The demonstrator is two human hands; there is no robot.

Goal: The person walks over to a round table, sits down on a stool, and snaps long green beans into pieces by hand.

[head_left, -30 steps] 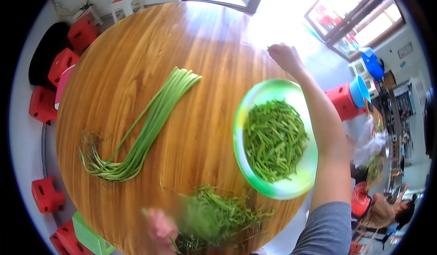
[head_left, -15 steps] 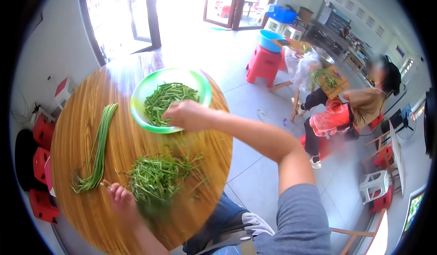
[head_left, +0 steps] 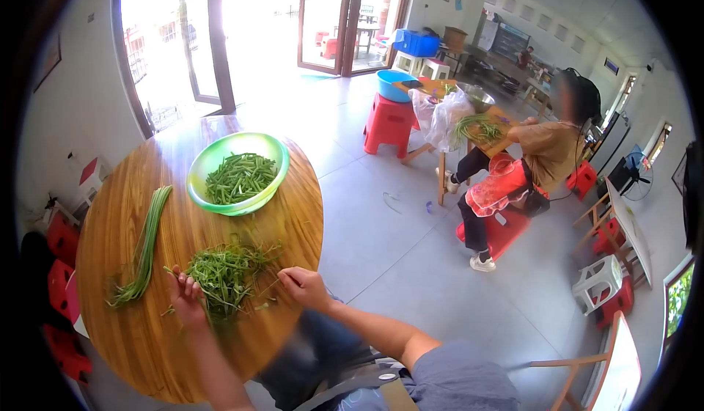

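My left hand (head_left: 188, 302) is closed at the left edge of a pile of leafy green trimmings (head_left: 224, 273), with a short green stem end at its fingertips. At the pile's right, my right hand (head_left: 306, 288) is pinched; a thin strand shows near its fingertips, too fine to name. A green-and-white plastic bowl (head_left: 273, 185) stands beyond the pile and holds cut green stem pieces (head_left: 240, 178). On the left lies a bundle of long green vegetable stems (head_left: 150, 239). All of this rests on a round wooden table (head_left: 117, 338).
To the right, a seated person (head_left: 554, 154) works at a small table with green stems (head_left: 477, 127) on a board. A blue basin (head_left: 394, 86) sits on a red stool (head_left: 387, 126). Red stools (head_left: 62, 283) line the left wall. Glass doors stand at the back.
My right hand has left the bowl and come back toward me, to the right side of the trimmings. My left hand has moved slightly up beside the pile. The view has shifted right.
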